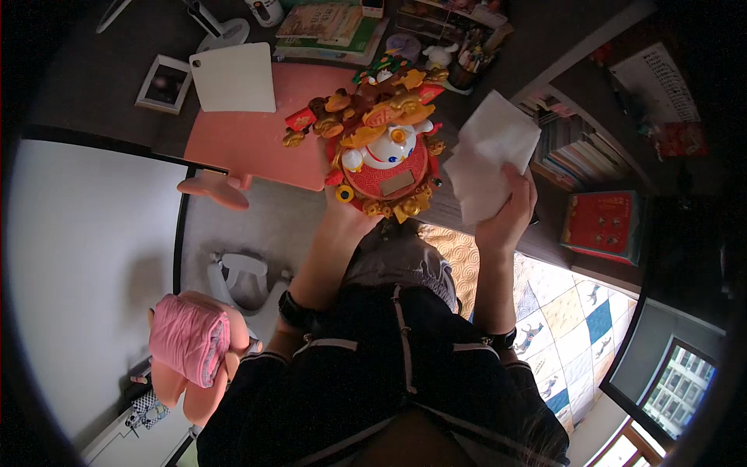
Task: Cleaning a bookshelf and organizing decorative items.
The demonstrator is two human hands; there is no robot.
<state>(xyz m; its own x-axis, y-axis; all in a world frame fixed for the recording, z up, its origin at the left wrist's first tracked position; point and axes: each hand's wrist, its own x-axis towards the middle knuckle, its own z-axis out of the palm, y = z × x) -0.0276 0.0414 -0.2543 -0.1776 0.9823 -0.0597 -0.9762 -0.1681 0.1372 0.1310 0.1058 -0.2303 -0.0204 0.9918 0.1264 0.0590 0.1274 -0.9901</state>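
A red and gold lucky cat figurine (391, 149) with a round red base rests on my left hand (352, 213), which grips it from below. Most of those fingers are hidden under the base. The white cat sits among gold ornaments, and a small plate is fixed on the front of the base. To the right, my right hand (515, 207) pinches a white sheet of tissue or thin cloth (490, 140) by its lower right part. The sheet hangs beside the figurine, apart from it.
The dark desk (443, 125) carries a pink desk board (245, 140), a white tablet-like panel (233, 79), a photo frame (164, 84), stacked books (327, 29) and a pen holder (467, 67). Right stand shelved books (578, 146) and a red box (601, 225). A pink chair (201, 350) is lower left.
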